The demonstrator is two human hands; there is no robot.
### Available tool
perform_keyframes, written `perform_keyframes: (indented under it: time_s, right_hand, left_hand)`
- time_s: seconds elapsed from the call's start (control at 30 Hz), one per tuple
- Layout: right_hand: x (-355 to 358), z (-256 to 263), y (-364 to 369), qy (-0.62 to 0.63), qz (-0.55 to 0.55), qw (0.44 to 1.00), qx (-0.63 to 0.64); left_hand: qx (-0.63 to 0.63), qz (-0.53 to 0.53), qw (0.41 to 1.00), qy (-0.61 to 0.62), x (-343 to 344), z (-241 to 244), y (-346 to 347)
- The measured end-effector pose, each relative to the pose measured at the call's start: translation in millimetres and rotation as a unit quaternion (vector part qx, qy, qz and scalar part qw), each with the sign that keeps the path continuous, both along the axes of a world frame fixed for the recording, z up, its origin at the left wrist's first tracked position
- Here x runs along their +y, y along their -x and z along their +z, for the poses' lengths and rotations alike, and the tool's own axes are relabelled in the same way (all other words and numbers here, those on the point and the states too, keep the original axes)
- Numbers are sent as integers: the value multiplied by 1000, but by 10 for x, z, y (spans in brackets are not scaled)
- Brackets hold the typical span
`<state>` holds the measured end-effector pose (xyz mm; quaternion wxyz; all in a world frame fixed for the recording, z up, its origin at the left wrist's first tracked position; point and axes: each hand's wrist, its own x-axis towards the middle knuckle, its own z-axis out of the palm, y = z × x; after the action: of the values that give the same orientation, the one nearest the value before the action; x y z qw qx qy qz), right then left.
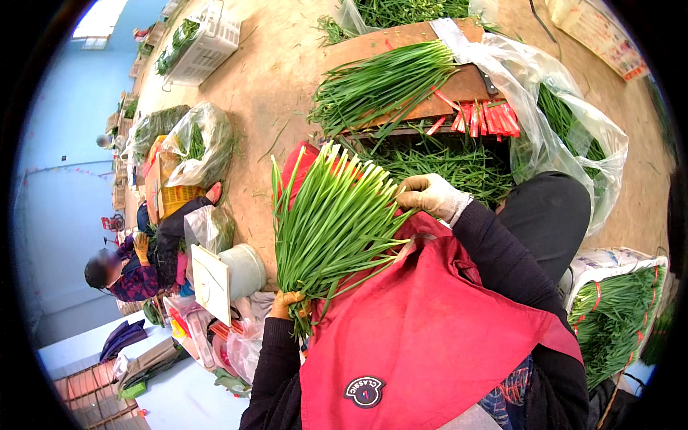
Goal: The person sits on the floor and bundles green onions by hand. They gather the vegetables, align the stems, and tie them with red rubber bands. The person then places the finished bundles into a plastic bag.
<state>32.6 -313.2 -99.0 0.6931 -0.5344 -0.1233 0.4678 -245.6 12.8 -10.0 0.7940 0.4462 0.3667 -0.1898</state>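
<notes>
My left hand (289,305), in a tan work glove, grips a large fanned bunch of garlic chives (336,226) at its leafy lower end. The pale cut stem ends point up and away from me. My right hand (432,198), in a white knit glove with a tan coating, pinches at the bunch's right edge, among the stems; its fingertips are partly hidden. A red apron (419,328) lies under the bunch. Beyond, another chive bundle (387,80) rests on a wooden board (371,40), near a black-handled knife (486,80) and red-and-white ties (486,119).
Loose greens (446,166) lie below the board. A clear plastic bag (580,129) of greens stands at right, above a white crate (618,255) of tied bundles. At left, a person (134,274) sits near a bucket (244,269) and a yellow crate (180,199).
</notes>
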Motion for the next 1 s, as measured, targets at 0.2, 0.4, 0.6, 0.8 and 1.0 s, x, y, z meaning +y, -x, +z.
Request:
perform_keyframes:
  time_s: [0.2,0.4,0.6,0.8,1.0]
  right_hand:
    - [52,58,21,47,-52,997,16]
    - [116,-55,37,81,-158,984,19]
    - [29,62,-87,142,-179,972,-54]
    - [-328,-301,-481,234,-227,944,-40]
    - [-301,71,-218,187,67,973,-117]
  left_hand:
    - [7,4,1000,-2,3,-7,15]
    - [13,8,999,-35,-55,8,-6]
    - [19,4,998,-55,-58,-8,-4]
    - [9,-10,999,-52,-42,-22,-16]
    - [43,12,997,-55,17,-92,50]
